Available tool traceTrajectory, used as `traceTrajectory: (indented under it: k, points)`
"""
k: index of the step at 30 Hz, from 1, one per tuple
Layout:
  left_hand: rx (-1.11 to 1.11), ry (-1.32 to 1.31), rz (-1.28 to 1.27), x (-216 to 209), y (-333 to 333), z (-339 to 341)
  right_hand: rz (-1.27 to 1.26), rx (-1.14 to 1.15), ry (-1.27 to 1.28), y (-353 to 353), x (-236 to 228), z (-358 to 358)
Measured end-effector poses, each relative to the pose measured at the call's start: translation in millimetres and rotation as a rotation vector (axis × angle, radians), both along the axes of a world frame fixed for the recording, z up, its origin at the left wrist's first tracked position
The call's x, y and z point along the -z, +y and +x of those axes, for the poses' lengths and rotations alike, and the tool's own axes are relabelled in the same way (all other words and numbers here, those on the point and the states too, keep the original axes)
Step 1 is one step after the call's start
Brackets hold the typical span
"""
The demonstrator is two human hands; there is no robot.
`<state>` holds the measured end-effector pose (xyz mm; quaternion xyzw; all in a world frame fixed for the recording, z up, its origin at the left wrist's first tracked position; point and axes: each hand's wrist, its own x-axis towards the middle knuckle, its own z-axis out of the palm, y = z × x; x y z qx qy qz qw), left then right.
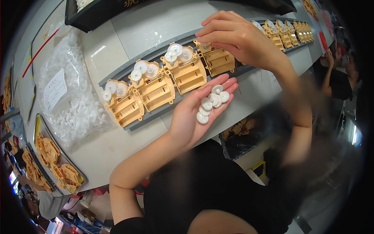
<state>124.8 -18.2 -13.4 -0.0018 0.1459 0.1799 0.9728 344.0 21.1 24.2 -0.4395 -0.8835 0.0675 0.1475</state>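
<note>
My left hand (191,117) is palm up, fingers stretched out, with several small white plastic gears (210,102) lying in it. Above a tan plastic housing (220,62) in the row, my right hand (237,37) bends its fingers down at the housing's upper left corner. A bit of white shows beneath those fingertips; the fingers cover most of it. To the left stand more tan housings (157,93), each with white gears (146,69) set at its top end. My left fingertips lie just below the row.
The housings sit along a long grey rail (134,125), continuing to the right as further tan housings (288,36). A clear bag of white parts (72,93) lies left. Beyond it is a tray (83,182) of tan parts. A black bin (97,17) stands at the back. Another person (343,76) is at far right.
</note>
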Motion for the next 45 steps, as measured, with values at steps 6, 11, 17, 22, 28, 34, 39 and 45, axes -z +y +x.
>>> traceTrajectory:
  k: [6, 11, 17, 22, 28, 34, 39, 45]
  points:
    - [-0.02, -0.006, -0.006, 1, 3, -3, 0.004, -0.011, -0.002, 10, 7, -2]
    - [-0.028, -0.014, 0.001, 1, 5, -4, 0.017, 0.051, 0.046, 11, 14, 2]
    - [-0.031, -0.004, 0.013, -1, 6, -3, -0.008, 0.067, 0.124, 11, 23, 10]
    - [-0.034, 0.003, 0.013, -1, 5, -2, -0.036, 0.1, 0.123, 10, 27, 9]
    - [-0.036, 0.016, 0.001, 0, 4, -2, -0.042, 0.138, 0.26, 4, 27, 15]
    - [-0.03, 0.023, -0.001, 0, 5, -2, -0.067, 0.144, 0.215, -2, 26, 16]
    - [-0.031, 0.016, -0.004, 1, 4, -2, -0.137, 0.2, 0.193, 0, 22, 11]
    - [-0.034, 0.019, 0.001, 1, 5, -4, -0.059, 0.164, 0.207, 1, 25, 10]
